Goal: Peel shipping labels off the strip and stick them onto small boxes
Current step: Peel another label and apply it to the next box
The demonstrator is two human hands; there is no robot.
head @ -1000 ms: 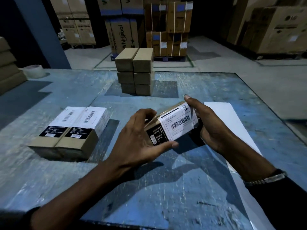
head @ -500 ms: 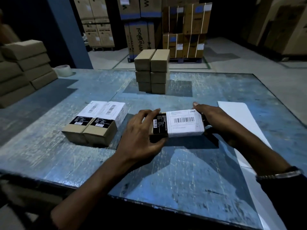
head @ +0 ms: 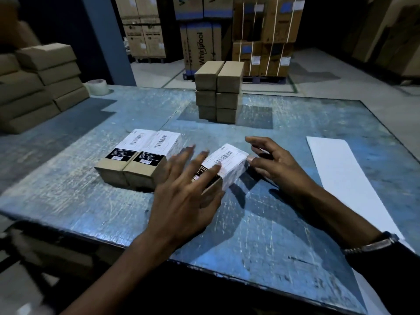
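Labelled: two boxes [head: 138,160] at 9 o'clock, third box [head: 227,165] under spread left hand [head: 184,194], open right hand [head: 272,162] touching; unlabelled stack [head: 219,92] at 12 o'clock remains.

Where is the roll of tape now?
In the head view, the roll of tape sits at the table's far left edge, beside the stacked boxes.

Spread hands [head: 181,194] [head: 275,162] flanking labelled box [head: 227,164] on table [head: 272,223]

Warehouse / packing area. Upper frame: strapped appliance cartons [head: 268,39] stacked on a pallet [head: 263,79] over a concrete floor [head: 329,73] with painted lines. Scuffed blue surface [head: 284,235] carries small brown boxes [head: 219,92], tape roll [head: 97,87] upper left.
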